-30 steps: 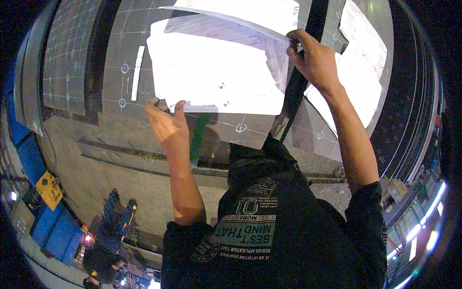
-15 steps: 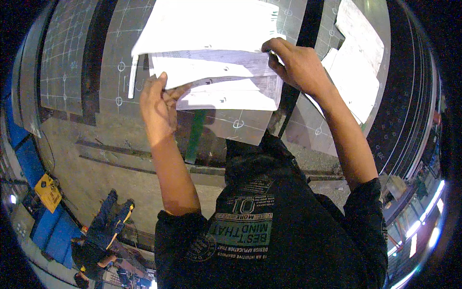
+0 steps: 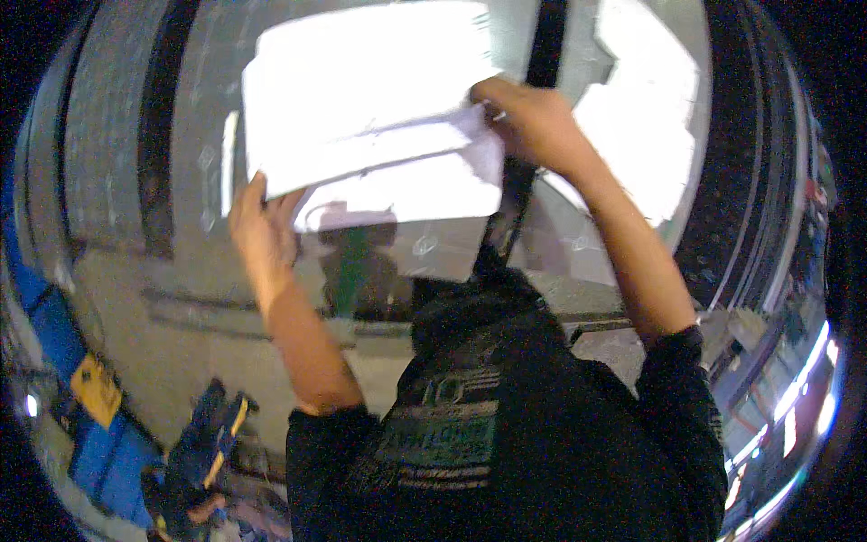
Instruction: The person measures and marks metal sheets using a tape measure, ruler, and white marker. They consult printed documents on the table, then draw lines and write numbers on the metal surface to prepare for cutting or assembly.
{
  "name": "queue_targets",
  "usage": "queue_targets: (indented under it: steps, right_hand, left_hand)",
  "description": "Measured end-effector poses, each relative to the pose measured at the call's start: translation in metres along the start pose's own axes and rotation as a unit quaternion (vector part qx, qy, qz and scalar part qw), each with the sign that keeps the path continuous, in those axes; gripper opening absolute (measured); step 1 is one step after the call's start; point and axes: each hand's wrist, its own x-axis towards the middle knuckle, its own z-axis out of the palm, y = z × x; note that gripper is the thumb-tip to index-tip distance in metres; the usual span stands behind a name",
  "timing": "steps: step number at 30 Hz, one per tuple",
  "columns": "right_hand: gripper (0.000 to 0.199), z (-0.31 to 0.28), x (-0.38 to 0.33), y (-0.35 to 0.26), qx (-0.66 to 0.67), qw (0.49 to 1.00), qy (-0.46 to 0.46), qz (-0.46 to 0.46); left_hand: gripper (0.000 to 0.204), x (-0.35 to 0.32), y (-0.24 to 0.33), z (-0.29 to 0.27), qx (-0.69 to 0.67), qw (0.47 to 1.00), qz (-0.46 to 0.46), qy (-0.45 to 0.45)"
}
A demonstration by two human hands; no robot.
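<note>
A stack of white paper sheets (image 3: 361, 77), overexposed and smeared by motion, is spread in front of me above a grey metal plate (image 3: 433, 248) with chalk marks. My left hand (image 3: 264, 226) pinches the near left corner of the upper sheets, thumb on top. At the right edge, my right hand (image 3: 533, 126) grips the sheets between thumb and bent fingers. Lower sheets (image 3: 406, 194) show beneath the raised near edge. Left of the stack lies a narrow white strip (image 3: 229, 163), whose kind I cannot make out.
More white sheets (image 3: 646, 117) lie on another plate to the right, past a dark gap (image 3: 545, 45). Further marked plates (image 3: 113, 126) stand left. At lower left a person in dark clothes (image 3: 203, 443) is near blue panels (image 3: 122, 452) and a yellow board (image 3: 97, 390).
My left hand has moved left and nearer me, drawing the upper sheets down over the lower ones. My right hand has shifted slightly left. The whole view has moved and blurred.
</note>
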Motion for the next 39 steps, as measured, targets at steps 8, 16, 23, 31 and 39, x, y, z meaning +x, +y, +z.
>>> queue_targets:
  steps: [8, 16, 23, 31, 39]
  right_hand:
    - [0.030, 0.032, -0.014, -0.012, -0.056, 0.993, -0.065, -0.083]
    - [0.031, 0.018, -0.034, 0.001, 0.023, 0.996, -0.059, -0.069]
    - [0.041, -0.041, -0.108, 0.083, -0.001, 0.963, 0.076, 0.260]
    - [0.065, -0.073, -0.170, 0.152, -0.047, 0.924, 0.004, 0.379]
    - [0.067, -0.066, -0.164, 0.160, -0.057, 0.934, -0.027, 0.350]
  left_hand:
    - [0.040, -0.024, -0.010, -0.017, 0.447, 0.859, 0.238, 0.075]
    - [0.024, -0.067, -0.031, 0.119, 0.512, 0.757, 0.364, -0.176]
    - [0.024, -0.059, -0.054, 0.267, 0.446, 0.782, 0.309, -0.306]
    - [0.044, -0.043, -0.144, 0.405, 0.581, 0.683, 0.336, -0.287]
    - [0.046, -0.042, -0.164, 0.445, 0.566, 0.722, 0.331, -0.222]
